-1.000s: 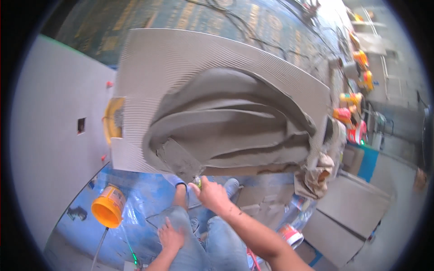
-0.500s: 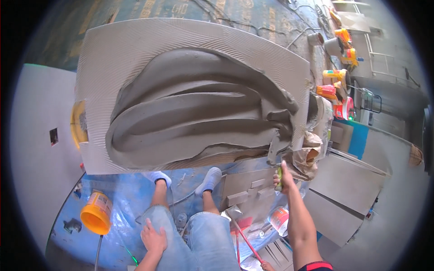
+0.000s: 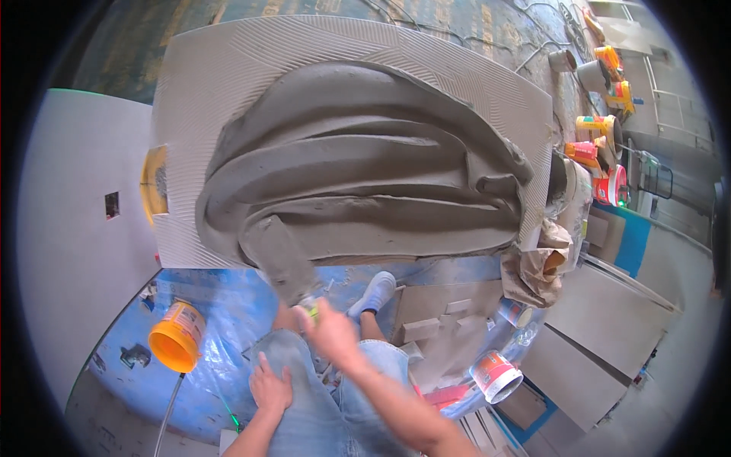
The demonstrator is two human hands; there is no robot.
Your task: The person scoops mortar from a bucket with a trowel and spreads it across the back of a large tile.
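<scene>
A large tile (image 3: 194, 84) with combed ridges on it carries a broad, wavy mound of grey mortar (image 3: 358, 175). My right hand (image 3: 327, 327) grips the green handle of a trowel (image 3: 283, 255), whose flat, mortar-coated blade lies tilted at the mound's lower-left edge. My right hand is slightly blurred, below the tile's near edge. My left hand (image 3: 270, 385) rests on my left thigh with its fingers apart, holding nothing.
A grey wall panel (image 3: 84, 175) stands left, a yellow bucket (image 3: 171, 343) below it. Paper bags (image 3: 537, 270), several buckets (image 3: 609, 183) and cut boards (image 3: 590, 343) lie right. A white bucket (image 3: 495, 381) sits beside my legs on blue sheeting (image 3: 213, 297).
The trowel in my right hand was at the mound's lower left, went to its right end, and is back at the lower left. My left hand stays on my thigh.
</scene>
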